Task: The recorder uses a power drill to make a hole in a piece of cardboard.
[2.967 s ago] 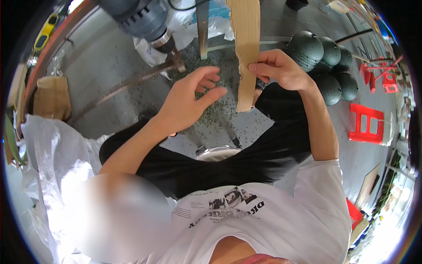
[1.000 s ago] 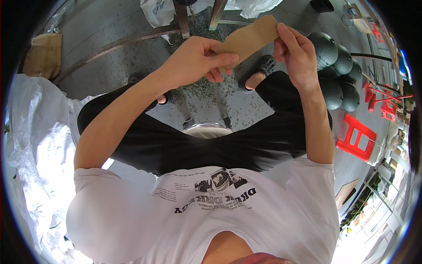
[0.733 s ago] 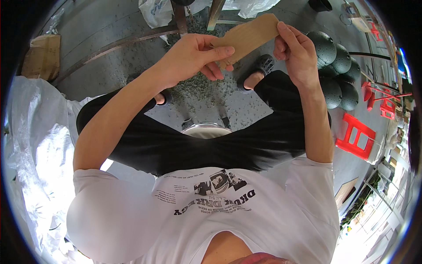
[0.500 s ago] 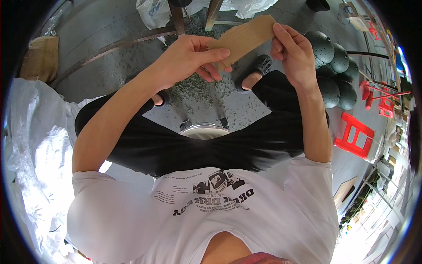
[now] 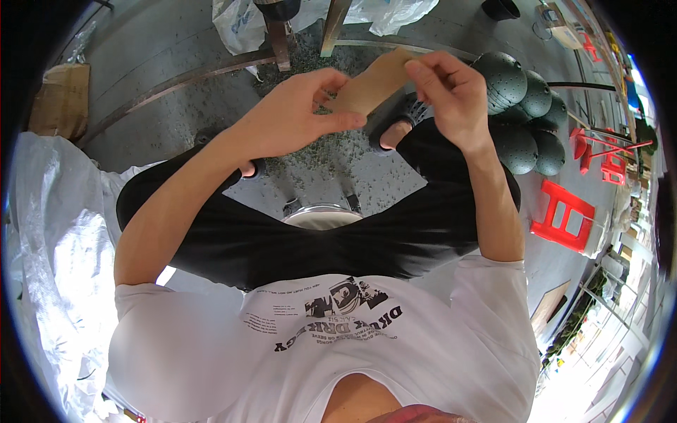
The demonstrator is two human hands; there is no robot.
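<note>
Left hand [image 5: 300,107] and right hand [image 5: 453,93]: two, both bare
Cardboard strip [image 5: 374,83]: one
Dark green speckled spheres [image 5: 502,79]: five in plain sight, another mostly hidden
Black clogs [image 5: 412,108]: two
Red plastic stool [image 5: 564,240]: one nearby
Farther red pieces [image 5: 613,169]: overlapping, number unclear
Round seat [image 5: 322,220]: one
Brown carton [image 5: 65,99]: one
Black bucket [image 5: 501,8]: one
Brown frame legs [image 5: 279,49]: two
Loose dark crumbs [image 5: 310,158]: too many to count

Brown cardboard strip [image 5: 374,83], one end in the right hand [image 5: 455,95], the other at the loosely parted left hand [image 5: 293,113]
</note>
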